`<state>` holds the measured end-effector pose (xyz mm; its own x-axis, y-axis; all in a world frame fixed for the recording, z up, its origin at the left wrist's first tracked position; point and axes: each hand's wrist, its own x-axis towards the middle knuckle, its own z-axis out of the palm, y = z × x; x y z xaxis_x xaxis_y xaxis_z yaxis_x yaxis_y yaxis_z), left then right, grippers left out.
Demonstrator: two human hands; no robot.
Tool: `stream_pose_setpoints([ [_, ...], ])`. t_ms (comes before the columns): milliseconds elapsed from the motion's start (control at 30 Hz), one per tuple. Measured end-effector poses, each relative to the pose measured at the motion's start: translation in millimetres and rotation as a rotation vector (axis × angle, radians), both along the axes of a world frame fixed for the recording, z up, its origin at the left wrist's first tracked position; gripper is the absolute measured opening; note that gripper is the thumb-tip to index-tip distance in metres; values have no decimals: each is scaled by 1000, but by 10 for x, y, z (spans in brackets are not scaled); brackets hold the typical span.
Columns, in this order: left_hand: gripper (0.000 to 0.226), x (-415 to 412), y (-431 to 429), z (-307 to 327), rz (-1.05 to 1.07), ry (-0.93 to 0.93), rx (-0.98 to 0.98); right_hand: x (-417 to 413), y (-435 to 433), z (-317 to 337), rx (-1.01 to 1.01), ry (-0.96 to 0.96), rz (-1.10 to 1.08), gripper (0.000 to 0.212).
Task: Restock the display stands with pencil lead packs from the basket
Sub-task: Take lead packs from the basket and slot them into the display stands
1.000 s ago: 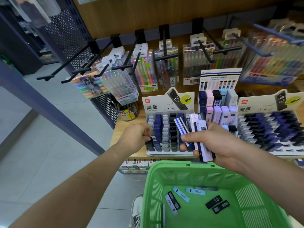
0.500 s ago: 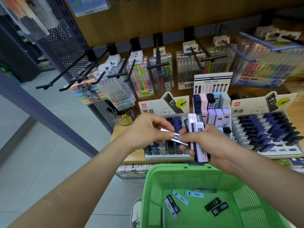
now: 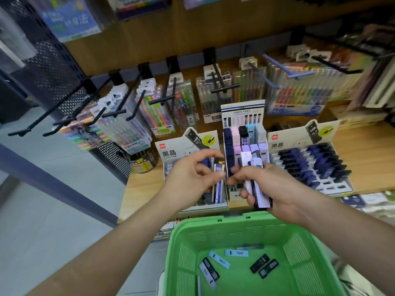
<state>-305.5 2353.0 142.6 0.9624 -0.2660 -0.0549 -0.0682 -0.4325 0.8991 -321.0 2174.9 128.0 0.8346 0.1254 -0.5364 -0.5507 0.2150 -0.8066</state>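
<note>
My left hand (image 3: 190, 178) pinches one blue-and-white lead pack (image 3: 218, 184) upright over the left display stand (image 3: 171, 152). My right hand (image 3: 275, 189) grips a bundle of several lead packs (image 3: 255, 186), white, lilac and dark, in front of the middle stand (image 3: 242, 112). The two hands are almost touching. The right display stand (image 3: 284, 144) holds rows of dark and blue packs. Below the hands is the green basket (image 3: 192, 229), with several loose packs (image 3: 264, 263) on its bottom.
The stands sit on a wooden shelf (image 3: 141, 189). Black hooks (image 3: 115, 113) with hanging pen sets jut out above and to the left. A tub of pens (image 3: 143, 163) stands left of the stands. Grey floor (image 3: 53, 210) lies to the left.
My left hand left the left stand, met my right hand, and drew one pack from the bundle. It now holds that pack over the left stand. The view has moved closer.
</note>
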Motion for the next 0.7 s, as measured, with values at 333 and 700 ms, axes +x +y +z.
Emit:
stream_pose_setpoints([
  [333,22,28,-486,178,92,42,-148,-141,-562,221,-70,-115,115,24],
  [700,9,215,-661,223,170,20,-187,-198,-900,242,-130,-72,-6,11],
])
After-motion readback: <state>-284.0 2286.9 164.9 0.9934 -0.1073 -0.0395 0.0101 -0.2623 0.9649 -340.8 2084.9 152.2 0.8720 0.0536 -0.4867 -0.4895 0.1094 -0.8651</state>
